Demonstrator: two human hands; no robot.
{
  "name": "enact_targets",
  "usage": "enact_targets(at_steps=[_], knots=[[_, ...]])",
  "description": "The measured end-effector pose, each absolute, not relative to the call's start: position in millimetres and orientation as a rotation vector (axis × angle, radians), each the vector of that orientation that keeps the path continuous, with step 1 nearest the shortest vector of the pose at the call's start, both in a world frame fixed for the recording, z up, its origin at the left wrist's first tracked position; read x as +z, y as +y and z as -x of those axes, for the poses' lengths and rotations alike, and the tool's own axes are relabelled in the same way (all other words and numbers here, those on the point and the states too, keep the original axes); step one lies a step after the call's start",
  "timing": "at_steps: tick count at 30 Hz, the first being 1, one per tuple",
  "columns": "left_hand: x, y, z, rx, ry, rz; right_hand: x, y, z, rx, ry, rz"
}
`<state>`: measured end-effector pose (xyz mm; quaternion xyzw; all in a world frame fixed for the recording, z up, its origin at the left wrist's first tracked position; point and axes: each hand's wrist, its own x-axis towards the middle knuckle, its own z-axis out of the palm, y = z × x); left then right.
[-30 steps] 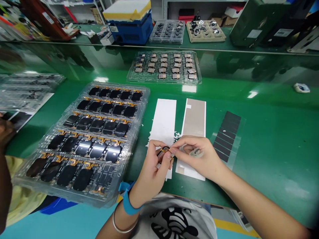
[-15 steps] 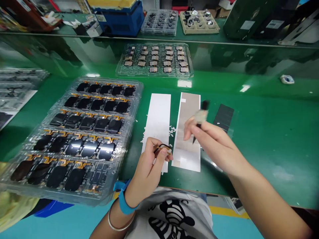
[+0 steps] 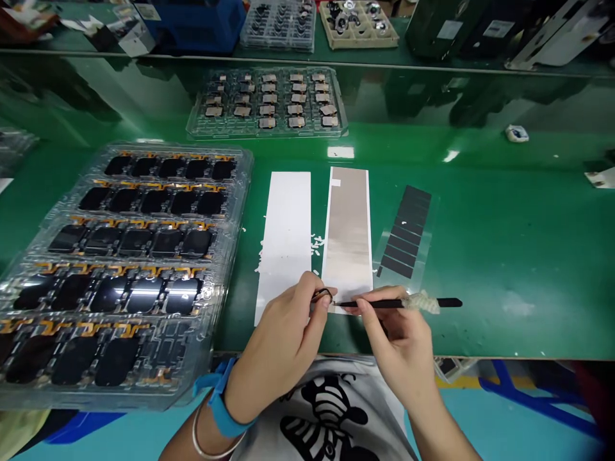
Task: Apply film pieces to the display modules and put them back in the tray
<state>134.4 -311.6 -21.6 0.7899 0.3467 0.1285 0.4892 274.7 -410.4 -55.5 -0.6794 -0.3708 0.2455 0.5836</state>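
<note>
Between the thumb and fingers of my left hand (image 3: 288, 333) is a small dark part with an orange flex cable (image 3: 323, 295), mostly hidden by the fingertips. My right hand (image 3: 401, 336) grips black tweezers (image 3: 391, 303) with a pale wrapping round the handle. They lie nearly level, and their tip points left at the held part; whether it touches cannot be made out. Both hands are over the near ends of a white sheet (image 3: 291, 230) and a beige-faced strip with white edges (image 3: 348, 230).
To the left, a clear plastic tray (image 3: 243, 192) carries rows of black screens with orange flex cables. Another clear tray (image 3: 196, 130) with small parts stands farther back. Right of the strips lies a film with dark rectangles (image 3: 408, 224). White scraps (image 3: 316, 244) are scattered between the sheets.
My right hand has come down and left, turning the tweezers from upright to level, with their tip at the part in my left hand. The camera view has shifted right.
</note>
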Motion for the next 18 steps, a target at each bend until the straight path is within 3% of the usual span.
enact_targets(at_steps=[6, 11, 18], knots=[[-27, -307, -136, 0.374, 0.893, -1.877, -54, -413, -279, 0.602, -0.758, 1.464], [-31, -307, -144, 0.485, 0.832, -1.384, -47, -406, -283, 0.456, -0.547, 1.228], [-33, -323, -155, 0.683, 0.721, -1.031, -45, -384, -263, 0.45, -0.57, 1.22]])
